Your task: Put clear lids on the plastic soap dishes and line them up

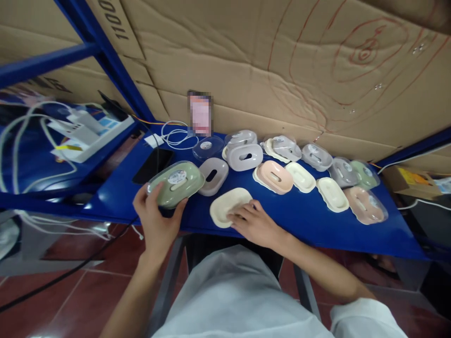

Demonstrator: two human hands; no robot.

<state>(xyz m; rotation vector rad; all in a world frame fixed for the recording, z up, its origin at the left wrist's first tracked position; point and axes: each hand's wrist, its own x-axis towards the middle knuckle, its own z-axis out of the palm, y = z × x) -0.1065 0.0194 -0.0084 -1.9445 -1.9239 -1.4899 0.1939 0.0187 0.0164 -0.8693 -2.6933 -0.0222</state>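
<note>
One green soap box (176, 184), left hand (155, 217)

1. Soft, even room light; the blue bench (299, 220) reads clearly, with only faint shadows.
2. Pale glare sits on the clear lids (207, 146).
3. Edges bow strongly; the shelf frame (105, 56) curves.
4. A pixelated patch (200, 114) stands against the cardboard (282, 70).

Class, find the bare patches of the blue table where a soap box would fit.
Bare blue table lies along the near edge, right of the right hand, below the cream tray. The back row is crowded.
</note>
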